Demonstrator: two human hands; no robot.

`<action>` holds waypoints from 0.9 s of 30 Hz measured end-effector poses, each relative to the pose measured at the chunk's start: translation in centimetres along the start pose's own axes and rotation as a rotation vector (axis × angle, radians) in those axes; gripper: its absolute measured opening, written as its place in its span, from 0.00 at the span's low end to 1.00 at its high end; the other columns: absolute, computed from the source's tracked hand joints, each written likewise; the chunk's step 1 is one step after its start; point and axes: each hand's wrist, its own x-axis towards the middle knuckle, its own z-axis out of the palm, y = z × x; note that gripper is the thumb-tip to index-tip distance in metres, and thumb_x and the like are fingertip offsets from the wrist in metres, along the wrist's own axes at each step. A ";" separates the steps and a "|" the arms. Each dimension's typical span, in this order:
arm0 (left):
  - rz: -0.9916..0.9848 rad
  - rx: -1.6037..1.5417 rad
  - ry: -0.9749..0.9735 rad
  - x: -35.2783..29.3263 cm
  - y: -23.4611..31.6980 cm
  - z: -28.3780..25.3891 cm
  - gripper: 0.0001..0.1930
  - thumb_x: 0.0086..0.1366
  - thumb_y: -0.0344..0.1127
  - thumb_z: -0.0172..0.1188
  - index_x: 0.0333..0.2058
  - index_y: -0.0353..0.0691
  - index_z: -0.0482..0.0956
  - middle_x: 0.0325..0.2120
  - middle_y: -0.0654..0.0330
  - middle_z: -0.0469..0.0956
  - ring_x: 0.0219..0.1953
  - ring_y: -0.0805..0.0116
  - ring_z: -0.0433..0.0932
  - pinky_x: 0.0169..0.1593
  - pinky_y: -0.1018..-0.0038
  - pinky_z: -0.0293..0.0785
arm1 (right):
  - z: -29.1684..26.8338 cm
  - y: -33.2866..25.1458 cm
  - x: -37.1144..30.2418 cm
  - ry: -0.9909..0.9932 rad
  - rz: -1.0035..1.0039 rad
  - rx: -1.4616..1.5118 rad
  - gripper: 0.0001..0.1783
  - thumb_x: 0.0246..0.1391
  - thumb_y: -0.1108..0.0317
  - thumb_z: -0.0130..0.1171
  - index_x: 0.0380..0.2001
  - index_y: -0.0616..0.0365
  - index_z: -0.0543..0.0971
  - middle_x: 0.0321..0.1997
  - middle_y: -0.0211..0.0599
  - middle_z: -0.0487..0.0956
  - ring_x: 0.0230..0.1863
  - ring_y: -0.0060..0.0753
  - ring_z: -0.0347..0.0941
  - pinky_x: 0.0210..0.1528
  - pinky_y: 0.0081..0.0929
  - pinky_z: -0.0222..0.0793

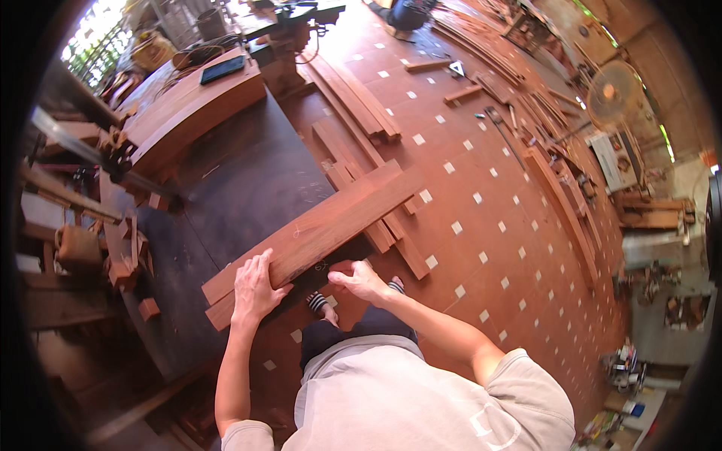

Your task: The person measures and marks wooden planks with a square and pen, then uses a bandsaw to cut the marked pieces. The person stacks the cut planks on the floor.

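A long reddish-brown wooden board (331,214) lies at a slant across the front of the dark worktable (248,161), its right end jutting out past the table. Small chalk-like marks show on its upper face. Near the board's left end, my left hand (254,289) grips it, fingers over the top and thumb along the near side. My right hand (359,281) is just off the board's near edge, fingers curled and pressed together. Whatever they may hold is too small to make out.
A thick curved wooden piece (199,109) with a dark phone (222,70) on top stands at the table's far end. Planks (350,98) lie right of the table. More timber (560,203) and a fan (613,94) are at the right. Another person (410,13) is at the far edge.
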 end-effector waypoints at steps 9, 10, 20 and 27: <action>-0.319 -0.861 -0.436 2.1 -1.4 0.2 0.22 0.58 0.43 0.75 0.43 0.32 0.83 0.32 0.60 0.82 0.34 0.72 0.79 0.38 0.69 0.77 | 6.0 -4.3 -0.2 0.312 -0.024 0.366 0.35 0.68 0.51 0.70 0.66 0.67 0.75 0.59 0.42 0.82 0.58 0.28 0.78 0.61 0.32 0.76; -0.303 -0.882 -0.362 2.3 -0.6 0.6 0.21 0.59 0.41 0.75 0.44 0.32 0.83 0.32 0.62 0.82 0.35 0.74 0.78 0.38 0.71 0.77 | 6.5 -5.3 -0.1 0.337 -0.079 0.388 0.35 0.68 0.53 0.71 0.66 0.67 0.74 0.61 0.44 0.81 0.62 0.30 0.76 0.67 0.34 0.71; 0.188 -0.759 0.113 1.8 8.4 3.2 0.40 0.63 0.44 0.75 0.69 0.34 0.69 0.56 0.44 0.74 0.51 0.49 0.80 0.55 0.57 0.80 | 0.5 -15.4 4.3 0.553 -0.320 0.134 0.41 0.50 0.56 0.84 0.61 0.64 0.75 0.48 0.40 0.85 0.46 0.31 0.82 0.48 0.33 0.83; 0.056 -0.806 0.244 -1.5 -2.0 -2.4 0.25 0.65 0.32 0.73 0.60 0.37 0.80 0.58 0.49 0.77 0.47 0.61 0.85 0.48 0.66 0.84 | -5.9 -18.7 0.0 0.169 -0.015 -0.382 0.53 0.32 0.50 0.86 0.63 0.64 0.78 0.53 0.41 0.83 0.55 0.34 0.79 0.61 0.36 0.75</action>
